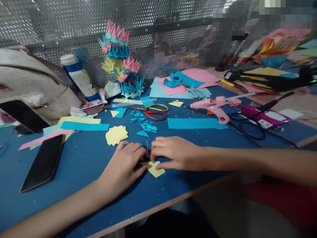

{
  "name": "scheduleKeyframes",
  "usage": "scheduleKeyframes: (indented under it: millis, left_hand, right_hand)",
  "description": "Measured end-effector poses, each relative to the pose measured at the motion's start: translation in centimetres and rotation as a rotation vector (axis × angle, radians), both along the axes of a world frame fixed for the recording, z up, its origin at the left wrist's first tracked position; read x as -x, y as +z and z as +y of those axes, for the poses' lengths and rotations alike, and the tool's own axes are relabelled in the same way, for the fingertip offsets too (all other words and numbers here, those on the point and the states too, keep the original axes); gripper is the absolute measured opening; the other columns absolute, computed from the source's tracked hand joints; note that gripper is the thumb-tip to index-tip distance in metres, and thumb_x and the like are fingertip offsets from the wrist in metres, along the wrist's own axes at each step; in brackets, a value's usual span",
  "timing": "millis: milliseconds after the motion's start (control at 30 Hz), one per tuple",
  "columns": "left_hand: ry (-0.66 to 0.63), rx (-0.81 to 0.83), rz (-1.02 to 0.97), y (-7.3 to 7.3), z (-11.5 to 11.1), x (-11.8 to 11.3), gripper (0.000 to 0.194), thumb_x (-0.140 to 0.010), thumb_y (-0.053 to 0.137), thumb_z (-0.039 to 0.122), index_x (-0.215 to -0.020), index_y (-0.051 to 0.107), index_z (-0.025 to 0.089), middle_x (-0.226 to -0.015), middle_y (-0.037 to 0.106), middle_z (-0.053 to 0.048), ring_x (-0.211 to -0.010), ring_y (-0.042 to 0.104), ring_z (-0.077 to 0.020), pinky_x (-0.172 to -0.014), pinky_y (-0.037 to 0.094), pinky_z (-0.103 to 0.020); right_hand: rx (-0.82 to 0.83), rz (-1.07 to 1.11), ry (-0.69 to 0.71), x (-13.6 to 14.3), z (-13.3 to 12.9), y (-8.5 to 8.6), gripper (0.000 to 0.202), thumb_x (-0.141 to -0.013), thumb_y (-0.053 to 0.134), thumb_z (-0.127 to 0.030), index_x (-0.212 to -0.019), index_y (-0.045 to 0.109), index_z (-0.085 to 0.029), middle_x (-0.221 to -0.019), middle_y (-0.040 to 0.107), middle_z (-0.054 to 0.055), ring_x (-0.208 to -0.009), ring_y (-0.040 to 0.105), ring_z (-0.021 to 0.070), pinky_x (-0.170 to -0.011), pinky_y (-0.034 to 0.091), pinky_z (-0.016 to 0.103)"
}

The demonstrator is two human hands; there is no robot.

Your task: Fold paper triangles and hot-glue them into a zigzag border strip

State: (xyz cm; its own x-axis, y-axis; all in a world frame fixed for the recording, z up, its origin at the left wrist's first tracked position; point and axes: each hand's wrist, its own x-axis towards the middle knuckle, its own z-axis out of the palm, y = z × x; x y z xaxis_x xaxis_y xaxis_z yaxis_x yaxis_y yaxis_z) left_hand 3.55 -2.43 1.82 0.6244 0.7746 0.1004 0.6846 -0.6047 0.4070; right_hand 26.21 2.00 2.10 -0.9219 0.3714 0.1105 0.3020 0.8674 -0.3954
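A small piece of yellow paper [157, 172], partly folded, lies on the blue tabletop near its front edge. My left hand [127, 162] pinches its left corner, thumb on the paper and fingers curled. From the other side, my right hand [174, 152] presses the same paper, its thumb on the right part and its fingers bent over the far edge. My fingers hide some of the folds. Just beyond my left hand sits a stack of yellow paper squares [116, 135]. Several small folded blue paper triangles [146, 125] lie beyond my hands.
Scissors [156, 110], a blue paper strip [195, 124] and a pink glue gun [215, 106] lie farther back, a black cable [247, 129] at right. A phone [43, 162] lies left. Folded-paper flowers [121, 59] and a bottle [80, 76] stand by the perforated metal panel [168, 39].
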Motion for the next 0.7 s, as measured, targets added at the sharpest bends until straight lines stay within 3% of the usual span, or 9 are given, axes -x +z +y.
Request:
scheduleKeyframes:
  millis: [133,400,533,700]
  left_hand:
    - [0.033,0.126,0.032,-0.1,0.9,-0.6,0.012,-0.087,0.072,0.021,-0.089,0.06,0.019,-0.087,0.062,0.002,-0.083,0.059,-0.0182,-0.081,0.033,-0.036]
    - [0.051,0.24,-0.068,0.6,1.0,-0.6,0.01,-0.089,0.066,0.019,-0.079,0.062,0.019,-0.077,0.066,0.005,-0.074,0.06,-0.0139,-0.082,0.033,-0.034]
    - [0.091,0.178,-0.072,0.5,0.0,-1.0,0.016,-0.094,0.06,0.022,-0.079,0.064,0.019,-0.072,0.067,0.004,-0.069,0.057,-0.0148,-0.074,0.034,-0.032]
    - [0.009,0.057,-0.066,0.5,-1.8,-1.4,0.024,-0.095,0.062,0.026,-0.072,0.064,0.019,-0.069,0.068,0.003,-0.065,0.058,-0.015,-0.069,0.034,-0.031]
  right_hand:
    - [0.046,-0.073,-0.128,0.6,-0.3,0.3,0.03,-0.087,0.072,-0.041,-0.097,0.06,-0.016,-0.093,0.062,0.002,-0.087,0.054,0.0182,-0.069,0.038,0.028]
    - [0.172,-0.055,-0.226,0.6,-0.9,0.7,0.012,-0.09,0.066,-0.028,-0.084,0.062,-0.018,-0.086,0.063,0.0,-0.087,0.056,0.0162,-0.069,0.036,0.026]
    - [0.244,0.013,-0.325,0.7,-0.7,1.3,0.007,-0.092,0.063,-0.024,-0.088,0.064,-0.018,-0.085,0.066,0.0,-0.079,0.058,0.0144,-0.068,0.038,0.025]
    - [0.229,0.037,-0.205,1.2,0.2,1.5,0.006,-0.094,0.062,-0.019,-0.096,0.067,-0.018,-0.095,0.07,0.002,-0.093,0.06,0.0177,-0.077,0.041,0.027]
